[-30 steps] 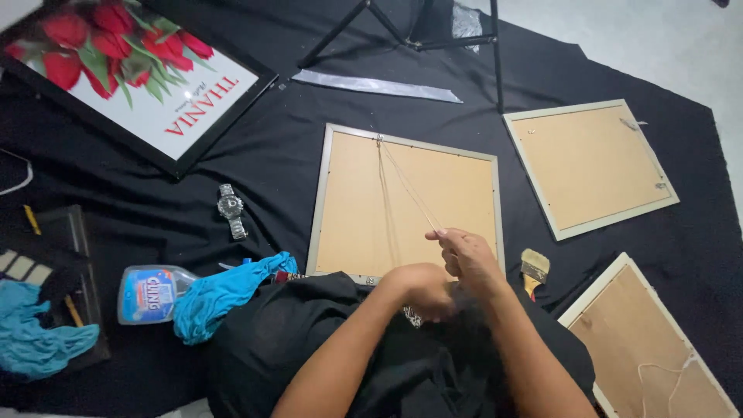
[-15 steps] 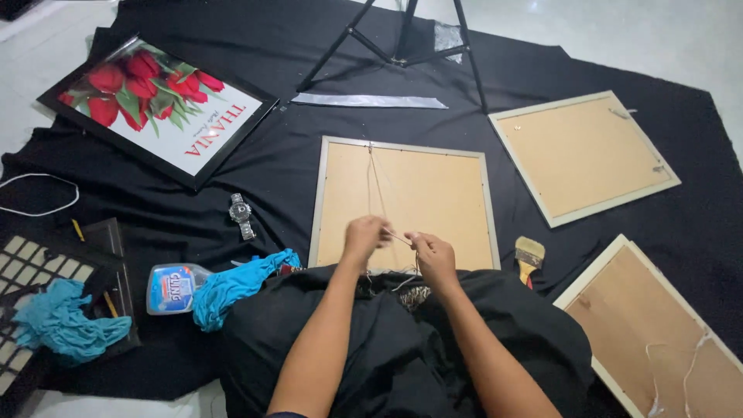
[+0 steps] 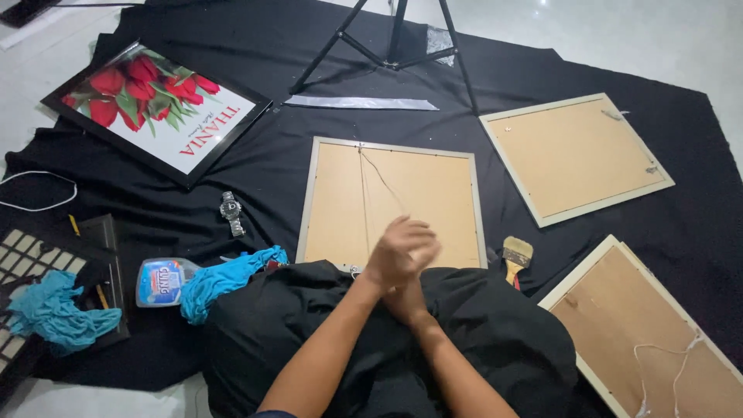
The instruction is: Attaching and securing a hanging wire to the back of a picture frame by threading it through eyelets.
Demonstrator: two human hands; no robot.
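Low centre of picture: left hand laid over right hand, both above near edge of face-down picture frame with tan backing, centre of picture on black cloth. Thin hanging wire running from frame's top edge down toward hands. Left fingers blurred, loosely curled; cannot tell whether gripping wire. Right fingers hidden under left hand (state not readable). Two more face-down frames at right, one upper right, one lower right. Paintbrush just right of centre frame. Framed red tulip print upper left. Wristwatch, spray bottle and blue rag left of hands. Tripod legs at top.
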